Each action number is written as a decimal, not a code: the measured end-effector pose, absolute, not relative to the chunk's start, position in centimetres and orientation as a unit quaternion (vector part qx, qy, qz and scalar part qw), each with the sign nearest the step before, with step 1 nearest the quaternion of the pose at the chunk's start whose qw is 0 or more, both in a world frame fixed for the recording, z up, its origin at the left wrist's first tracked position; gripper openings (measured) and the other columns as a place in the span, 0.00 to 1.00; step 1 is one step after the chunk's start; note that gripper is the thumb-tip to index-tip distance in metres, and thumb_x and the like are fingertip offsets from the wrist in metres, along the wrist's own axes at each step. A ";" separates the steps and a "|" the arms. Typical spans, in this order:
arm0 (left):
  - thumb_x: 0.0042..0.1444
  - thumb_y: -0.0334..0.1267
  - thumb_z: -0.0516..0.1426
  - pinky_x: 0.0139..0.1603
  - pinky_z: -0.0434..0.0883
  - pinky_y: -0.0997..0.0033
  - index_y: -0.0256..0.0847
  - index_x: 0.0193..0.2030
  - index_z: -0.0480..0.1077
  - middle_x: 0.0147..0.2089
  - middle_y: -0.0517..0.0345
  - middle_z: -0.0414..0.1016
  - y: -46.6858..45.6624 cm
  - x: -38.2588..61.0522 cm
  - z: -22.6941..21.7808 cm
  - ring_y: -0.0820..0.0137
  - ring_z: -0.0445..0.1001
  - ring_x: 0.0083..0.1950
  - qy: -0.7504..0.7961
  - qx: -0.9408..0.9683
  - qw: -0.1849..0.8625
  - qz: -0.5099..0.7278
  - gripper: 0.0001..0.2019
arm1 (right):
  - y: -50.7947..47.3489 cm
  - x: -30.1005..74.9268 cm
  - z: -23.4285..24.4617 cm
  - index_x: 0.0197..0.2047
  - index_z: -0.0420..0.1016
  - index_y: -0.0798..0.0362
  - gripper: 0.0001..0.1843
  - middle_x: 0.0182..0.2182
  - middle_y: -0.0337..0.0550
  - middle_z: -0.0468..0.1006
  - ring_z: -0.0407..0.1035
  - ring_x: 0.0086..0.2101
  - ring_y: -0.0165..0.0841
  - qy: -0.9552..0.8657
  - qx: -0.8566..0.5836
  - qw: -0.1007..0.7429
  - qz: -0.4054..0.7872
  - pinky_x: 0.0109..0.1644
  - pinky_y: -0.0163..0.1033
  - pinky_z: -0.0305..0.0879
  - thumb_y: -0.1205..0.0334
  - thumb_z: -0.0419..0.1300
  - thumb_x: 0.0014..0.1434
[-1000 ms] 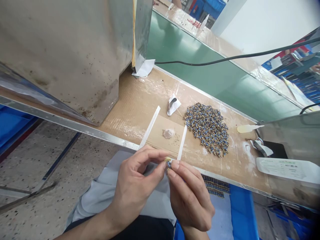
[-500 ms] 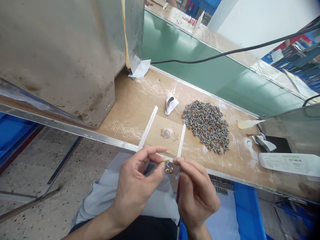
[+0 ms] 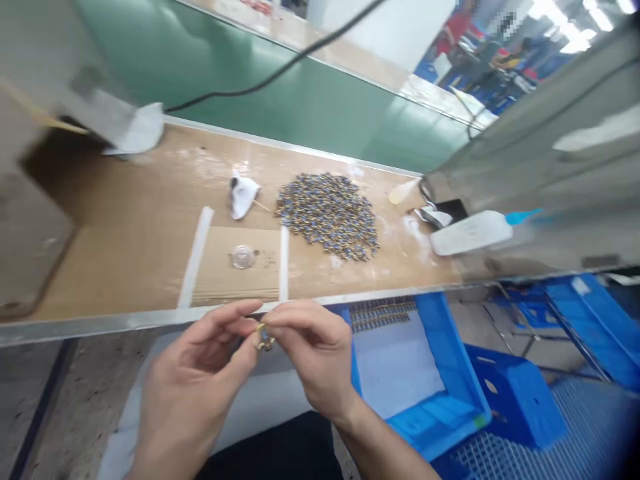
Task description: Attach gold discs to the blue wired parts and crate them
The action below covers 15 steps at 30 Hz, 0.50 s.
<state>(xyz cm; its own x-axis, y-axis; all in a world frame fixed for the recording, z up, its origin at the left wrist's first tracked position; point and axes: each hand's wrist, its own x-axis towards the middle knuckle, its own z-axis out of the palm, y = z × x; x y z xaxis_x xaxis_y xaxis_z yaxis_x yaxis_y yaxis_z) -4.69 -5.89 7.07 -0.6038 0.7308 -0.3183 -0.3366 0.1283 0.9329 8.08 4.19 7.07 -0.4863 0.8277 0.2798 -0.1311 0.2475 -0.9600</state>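
Brown surface [image 3: 120, 247] spans the frame. Near its front edge, lower centre, the left hand [image 3: 193, 380] pinches a small blue-and-gold piece [image 3: 266, 341]; the right hand [image 3: 317, 350] pinches its right side. Above right lies a heap of similar pieces [image 3: 330, 217]; lower right, a blue crate [image 3: 440, 347].

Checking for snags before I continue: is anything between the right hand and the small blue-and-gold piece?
Nothing visible: the left hand holds the small piece, and the fingertips of the right hand are at its edge; whether they grip it is unclear.
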 end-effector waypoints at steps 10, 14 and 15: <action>0.48 0.46 0.83 0.51 0.84 0.84 0.48 0.50 0.89 0.43 0.61 0.90 -2.3 -1.1 5.4 0.68 0.87 0.46 0.596 0.118 0.509 0.610 0.23 | 4.8 14.0 4.8 0.54 0.88 0.43 0.07 0.50 0.40 0.90 0.86 0.50 0.34 -0.701 -0.249 0.500 0.444 0.58 0.41 0.85 0.61 0.71 0.75; 0.38 0.50 0.85 0.46 0.88 0.78 0.45 0.45 0.90 0.44 0.54 0.91 -0.7 1.4 5.3 0.61 0.89 0.45 0.596 0.116 0.567 0.557 0.26 | 4.3 16.9 4.1 0.54 0.88 0.43 0.08 0.47 0.39 0.90 0.86 0.45 0.33 -0.685 -0.297 0.523 0.410 0.53 0.40 0.84 0.62 0.72 0.74; 0.39 0.50 0.85 0.47 0.88 0.75 0.45 0.46 0.90 0.44 0.52 0.92 -0.4 1.9 5.3 0.59 0.90 0.46 0.592 0.122 0.588 0.538 0.27 | 4.4 18.2 3.6 0.53 0.89 0.42 0.07 0.47 0.40 0.90 0.86 0.45 0.34 -0.680 -0.329 0.517 0.403 0.53 0.41 0.84 0.62 0.72 0.74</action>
<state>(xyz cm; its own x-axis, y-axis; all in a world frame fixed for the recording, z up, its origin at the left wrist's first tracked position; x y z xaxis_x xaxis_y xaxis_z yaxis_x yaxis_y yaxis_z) 1.89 -0.39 5.28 -0.2794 0.7771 -0.5640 -0.4885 0.3907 0.7802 18.24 4.45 3.62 -0.2497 0.8634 0.4384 0.0306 0.4596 -0.8876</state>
